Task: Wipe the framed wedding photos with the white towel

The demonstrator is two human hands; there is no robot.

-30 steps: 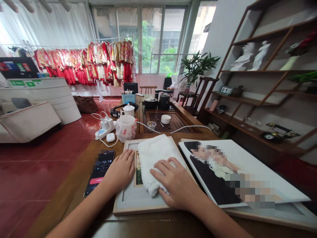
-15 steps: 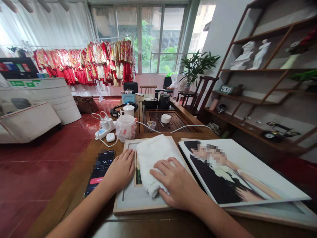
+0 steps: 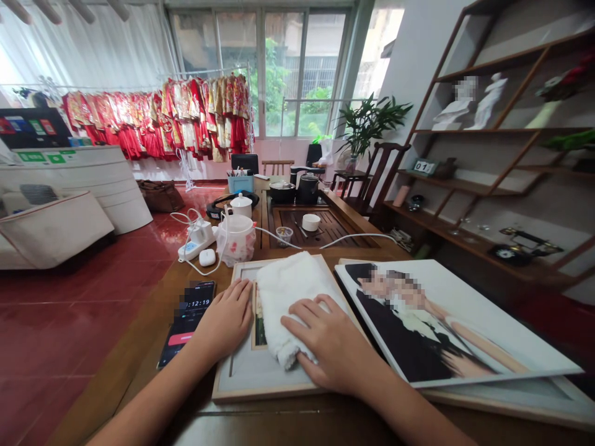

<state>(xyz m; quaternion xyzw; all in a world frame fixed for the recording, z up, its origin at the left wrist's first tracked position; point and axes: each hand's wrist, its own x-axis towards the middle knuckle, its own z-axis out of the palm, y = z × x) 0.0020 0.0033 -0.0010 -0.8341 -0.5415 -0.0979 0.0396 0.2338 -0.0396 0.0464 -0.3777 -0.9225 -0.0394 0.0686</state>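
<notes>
White towel folded on the glass of the wood-framed picture at the near edge of the table, under the right hand; fingers spread and nearly flat, pressing down on the cloth's near end, not curled round it. Left hand palm-down on the frame's left part, fingers together and almost straight, just beside the towel. Phone left of the frame, digits 12:1 legible, last one unclear; small shelf card marked 01; large photo print just right of the frame.
</notes>
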